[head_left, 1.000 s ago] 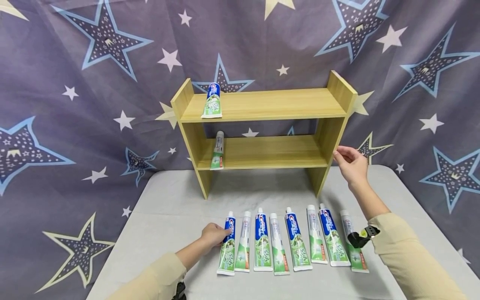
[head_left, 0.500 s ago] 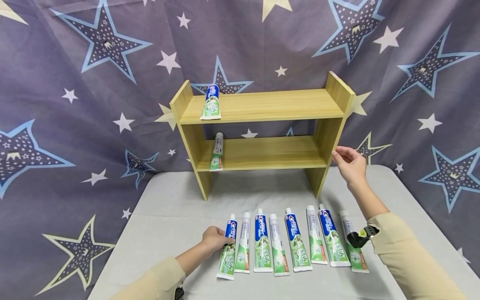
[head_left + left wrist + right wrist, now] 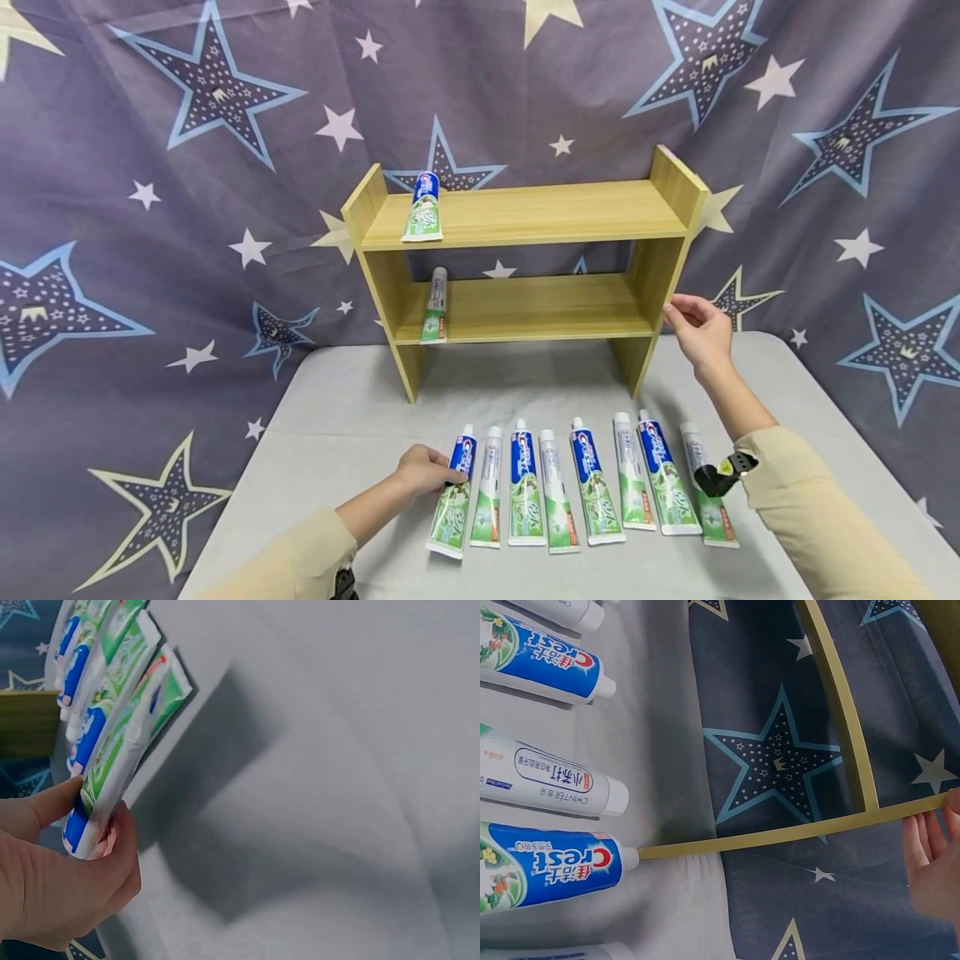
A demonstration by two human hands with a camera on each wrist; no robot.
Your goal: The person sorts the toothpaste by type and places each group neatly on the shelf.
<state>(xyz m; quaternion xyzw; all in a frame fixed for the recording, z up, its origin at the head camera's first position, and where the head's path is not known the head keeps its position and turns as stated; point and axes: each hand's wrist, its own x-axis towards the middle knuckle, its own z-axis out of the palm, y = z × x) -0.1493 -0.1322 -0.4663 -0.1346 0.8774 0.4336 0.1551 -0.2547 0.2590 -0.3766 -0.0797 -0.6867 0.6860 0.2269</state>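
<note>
My left hand (image 3: 427, 468) pinches the leftmost blue-and-green Crest toothpaste tube (image 3: 451, 518) near its cap half, thumb on top. The left wrist view shows this tube (image 3: 111, 780) tilted between thumb and fingers, its shadow on the cloth. With its fingertips, my right hand (image 3: 702, 332) grips the edge of the right side panel of a two-tier wooden shelf (image 3: 555, 208). In the right wrist view, the fingers of that hand (image 3: 934, 851) curl at the panel edge. One Crest tube (image 3: 424, 207) lies on the upper board, and a slimmer white-and-green tube (image 3: 436, 307) on the lower board.
Several more toothpaste tubes lie in a row on the grey cloth-covered table (image 3: 315, 442), Crest ones (image 3: 526, 487) alternating with slim white-and-green ones (image 3: 489, 490). Behind the shelf hangs a dark curtain (image 3: 187, 208) with stars.
The left hand's thumb has come over the leftmost Crest tube, whose crimped end has swung slightly left and nearer. The right hand keeps its place on the shelf panel.
</note>
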